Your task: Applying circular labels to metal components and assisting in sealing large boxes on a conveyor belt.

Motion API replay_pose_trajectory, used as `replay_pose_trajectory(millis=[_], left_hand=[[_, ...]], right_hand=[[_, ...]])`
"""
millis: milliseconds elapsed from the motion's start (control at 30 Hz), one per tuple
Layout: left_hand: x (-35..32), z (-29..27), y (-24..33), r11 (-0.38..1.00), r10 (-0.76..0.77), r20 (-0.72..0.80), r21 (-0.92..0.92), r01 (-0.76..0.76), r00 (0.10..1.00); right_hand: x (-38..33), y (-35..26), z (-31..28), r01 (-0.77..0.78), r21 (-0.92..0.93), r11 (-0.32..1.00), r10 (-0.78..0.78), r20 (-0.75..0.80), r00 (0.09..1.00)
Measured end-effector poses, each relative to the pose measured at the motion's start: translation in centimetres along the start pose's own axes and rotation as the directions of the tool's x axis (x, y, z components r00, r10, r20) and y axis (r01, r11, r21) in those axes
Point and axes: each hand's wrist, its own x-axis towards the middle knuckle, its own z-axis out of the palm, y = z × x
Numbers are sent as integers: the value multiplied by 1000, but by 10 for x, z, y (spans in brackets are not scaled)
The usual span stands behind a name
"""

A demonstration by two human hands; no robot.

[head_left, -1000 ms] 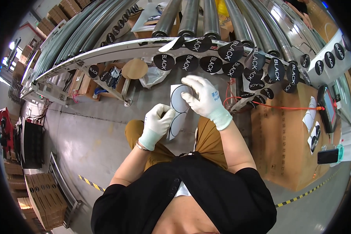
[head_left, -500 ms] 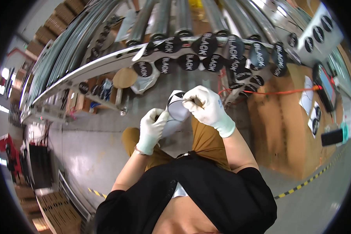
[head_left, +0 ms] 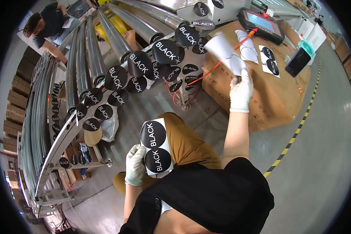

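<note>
- Left hand (head_left: 135, 165), gloved, grips the lower left edge of a white sticker sheet (head_left: 156, 146) with two black round stickers, at centre frame; its long axis runs up-down.
- Right hand (head_left: 241, 90), gloved, pinches a peeled white backing sheet (head_left: 225, 52) at upper right, above the cardboard box (head_left: 277, 93).
- Backing sheet lies up and right of the sticker sheet, well apart; right hand is nearer.
- Earlier, both hands met on one sheet at centre; now they are parted.

Factory floor: long steel rollers (head_left: 117, 39), stacked cartons (head_left: 15, 101)
</note>
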Motion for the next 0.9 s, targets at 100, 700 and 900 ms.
replay_pose_trajectory(millis=[100, 700, 900], left_hand=[[4, -3, -4, 1000, 15, 20, -18, -15, 1000], [1, -4, -3, 996, 47, 3, -72, -47, 999], [5, -13, 6, 991, 120, -75, -55, -124, 990]], right_hand=[[3, -18, -5, 55, 28, 998, -54, -49, 997], [93, -11, 13, 140, -346, 928, -210, -175, 962], [18, -4, 24, 162, -765, 624, -266, -13, 964]])
